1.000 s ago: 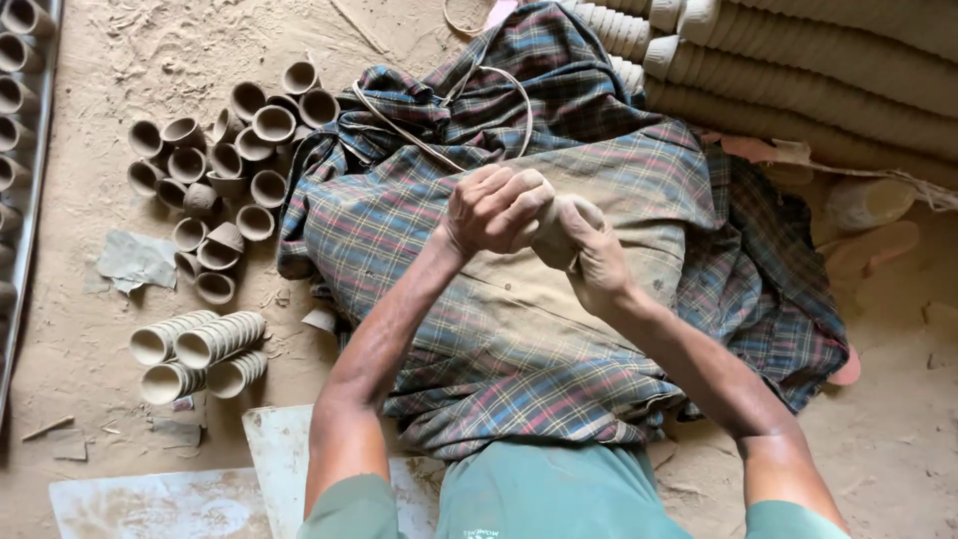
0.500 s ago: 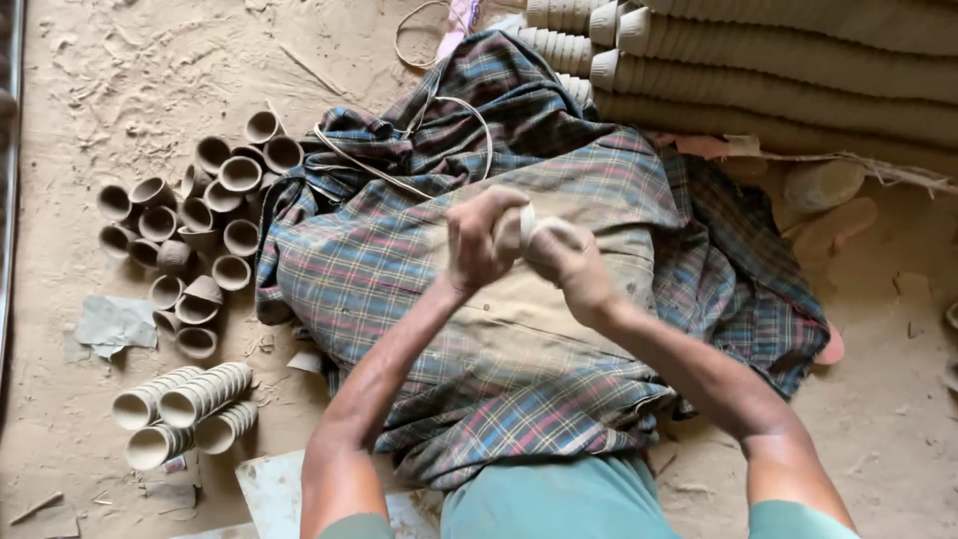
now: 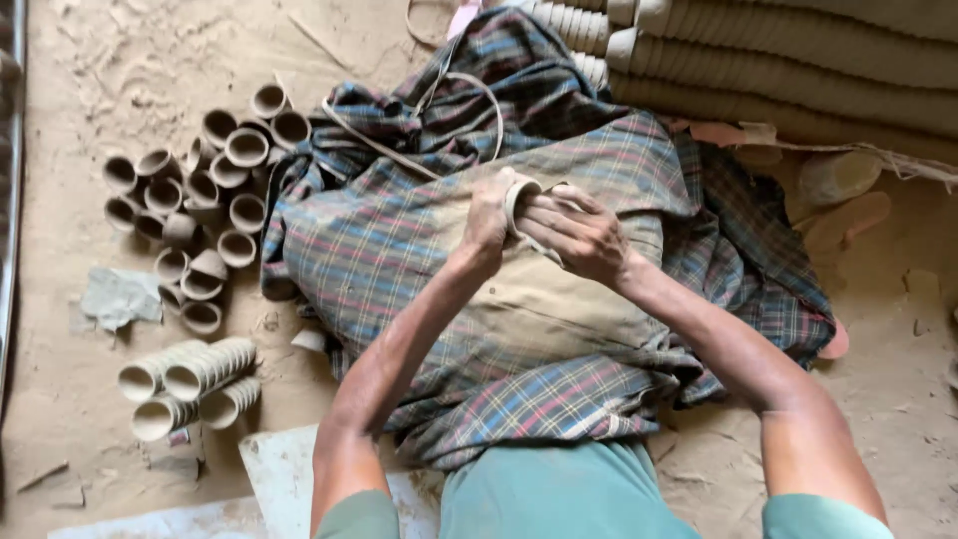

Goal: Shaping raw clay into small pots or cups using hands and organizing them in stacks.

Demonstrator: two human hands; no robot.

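Over the middle of a large blue, red and tan checked cloth spread in folds on the sandy floor, both bare hands meet on a small unfired clay cup of pale buff colour, seen rim-on as a light ring. The left hand is closed around the cup from its left side, fingers curled over the rim, while the right hand grips it from the right, its fingers laid flat against the cup's wall and partly hiding the body, so how deep the cup is cannot be told. The cup is held just above the checked cloth, over a plain tan patch of fabric that lies among the folds. A thin pale cord loops across the cloth beyond the hands. Left of the checked cloth, a cluster of loose small clay cups stands and lies on the floor, most with open mouths upward, some tipped over. Nearer the person and still left of the cloth, short stacks of nested clay cups lie on their sides, close together. Beyond the cloth's far right edge, long rows of stacked clay cups lie lengthwise, one behind another. Touching the cloth's near edge is the person's green garment, and a flat whitish board lies just left of it.
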